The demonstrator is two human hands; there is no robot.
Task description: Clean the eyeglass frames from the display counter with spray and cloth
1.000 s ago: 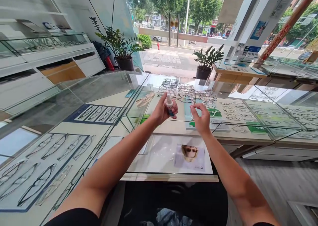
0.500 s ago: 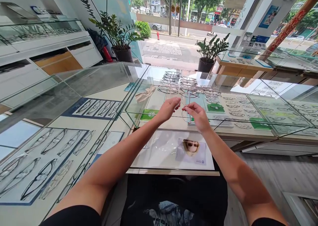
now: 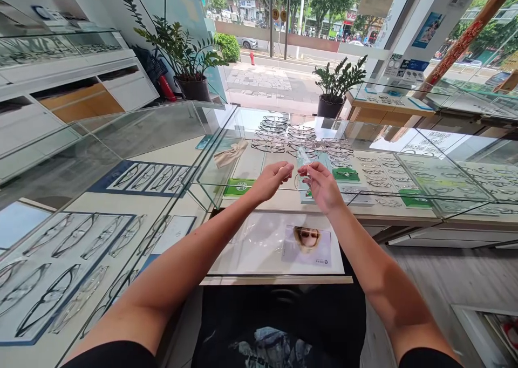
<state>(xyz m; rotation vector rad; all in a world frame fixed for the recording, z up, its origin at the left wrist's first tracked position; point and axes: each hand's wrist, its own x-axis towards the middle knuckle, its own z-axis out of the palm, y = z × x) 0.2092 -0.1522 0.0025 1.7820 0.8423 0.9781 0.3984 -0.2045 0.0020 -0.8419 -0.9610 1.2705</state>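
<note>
Over the glass counter, my right hand (image 3: 324, 187) is closed in a pinch on a pair of thin-rimmed eyeglasses (image 3: 297, 182). Only a fine curved rim shows beside the fingertips; the rest is hidden or too thin to make out. My left hand (image 3: 270, 180) is curled shut just left of the rim, fingertips pointing toward the right hand with a small gap between. Whatever it may hold cannot be seen. Behind the hands, rows of eyeglass frames (image 3: 301, 133) lie on the counter, and a beige cloth (image 3: 230, 154) rests to the left.
A white board with a printed card (image 3: 306, 245) lies in front of me. More frames on trays (image 3: 73, 249) are under glass at left. A green packet (image 3: 345, 174) and several frames (image 3: 372, 172) lie at right. A potted plant (image 3: 334, 90) stands beyond the counter.
The eyeglasses have turned in my right hand, so less of them shows. My right fingers have curled further. My left hand stays closed close by, and the view has shifted slightly.
</note>
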